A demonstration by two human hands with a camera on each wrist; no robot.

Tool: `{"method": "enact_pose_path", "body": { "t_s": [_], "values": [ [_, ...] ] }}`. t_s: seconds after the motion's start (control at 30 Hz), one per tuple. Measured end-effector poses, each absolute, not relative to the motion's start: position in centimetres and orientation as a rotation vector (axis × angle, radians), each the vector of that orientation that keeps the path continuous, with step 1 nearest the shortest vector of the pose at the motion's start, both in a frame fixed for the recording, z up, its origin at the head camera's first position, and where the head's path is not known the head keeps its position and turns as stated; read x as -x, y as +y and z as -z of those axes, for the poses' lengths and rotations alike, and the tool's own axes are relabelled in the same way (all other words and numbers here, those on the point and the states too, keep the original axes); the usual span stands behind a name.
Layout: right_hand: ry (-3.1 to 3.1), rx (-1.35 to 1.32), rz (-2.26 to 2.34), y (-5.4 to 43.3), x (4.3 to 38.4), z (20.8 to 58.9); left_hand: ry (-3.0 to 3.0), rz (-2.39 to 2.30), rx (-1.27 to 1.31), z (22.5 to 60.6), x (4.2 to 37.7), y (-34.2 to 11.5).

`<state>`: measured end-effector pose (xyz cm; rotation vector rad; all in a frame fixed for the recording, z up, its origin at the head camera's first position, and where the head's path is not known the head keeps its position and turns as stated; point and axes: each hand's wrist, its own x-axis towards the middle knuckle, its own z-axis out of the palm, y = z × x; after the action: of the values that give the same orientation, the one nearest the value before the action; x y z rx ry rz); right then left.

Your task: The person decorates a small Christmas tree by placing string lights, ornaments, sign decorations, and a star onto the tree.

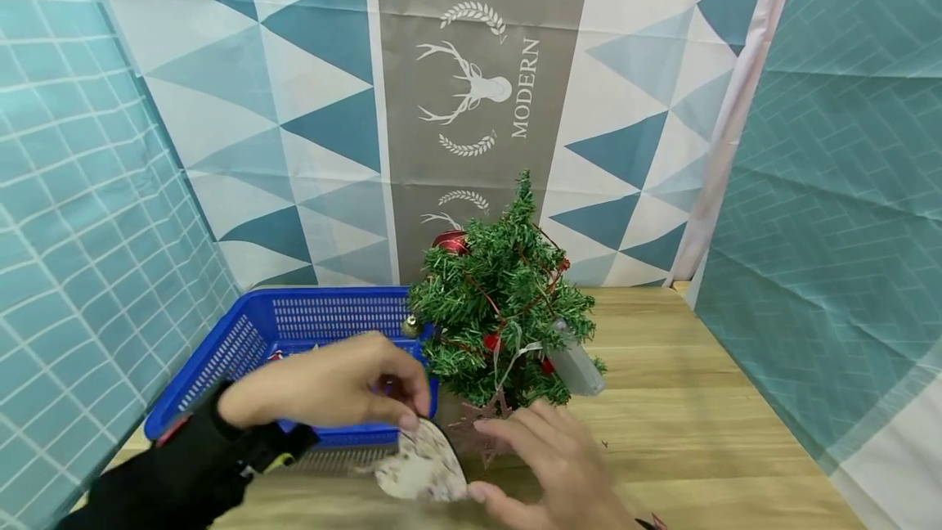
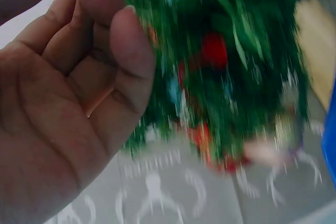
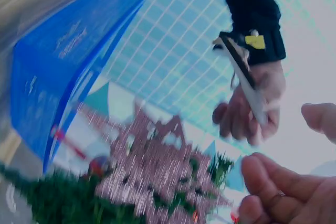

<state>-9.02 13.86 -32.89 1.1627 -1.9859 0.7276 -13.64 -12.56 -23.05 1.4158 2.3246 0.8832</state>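
My left hand (image 1: 331,383) pinches a flat pale heart-shaped ornament (image 1: 423,464) with brown markings and a dark rim by its upper edge. In the right wrist view the heart (image 3: 244,72) appears edge-on, blurred. My right hand (image 1: 562,464) is beside the heart's tip, with thumb and fingers spread apart and nothing between them. Whether the right thumb touches the tip, I cannot tell. Just behind both hands stands a small green Christmas tree (image 1: 478,293). A pink glittery star (image 3: 152,166) hangs low on its front, partly behind my right fingers.
Left of the tree is a blue plastic basket (image 1: 331,293) with small ornaments inside, a gold bauble (image 1: 410,325) among them. A red bauble (image 1: 450,242), red ribbon and a greyish clear box (image 1: 577,362) are on the tree. Patterned cloths hang around the wooden table (image 1: 684,432).
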Motion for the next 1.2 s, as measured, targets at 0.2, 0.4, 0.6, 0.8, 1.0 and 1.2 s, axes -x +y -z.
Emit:
{"method": "enact_pose_path", "body": {
  "t_s": [0.2,0.4,0.6,0.8,1.0,1.2],
  "values": [
    [-2.065,-1.211,-0.916,14.0,8.8,33.6,2.188,-0.95,-1.555,24.5,12.9,-9.4],
    [-2.037,-1.035,-1.246,16.0,8.1,34.4,2.175,-1.168,-1.428,26.0,11.5,-9.8],
    [-2.046,-0.861,-1.368,17.1,7.5,34.3,2.201,-1.238,-1.366,27.6,10.4,-9.7],
    [-2.035,-0.855,-1.378,17.6,7.6,34.7,2.268,-1.412,-1.37,28.1,10.4,-8.9],
    [-2.07,-0.951,-1.369,18.1,7.8,35.4,2.246,-1.517,-1.308,27.8,10.3,-8.5],
    [-2.164,-1.148,-1.309,18.6,8.2,35.9,1.906,-1.576,-1.303,28.2,9.8,-7.3]
  ]
}}
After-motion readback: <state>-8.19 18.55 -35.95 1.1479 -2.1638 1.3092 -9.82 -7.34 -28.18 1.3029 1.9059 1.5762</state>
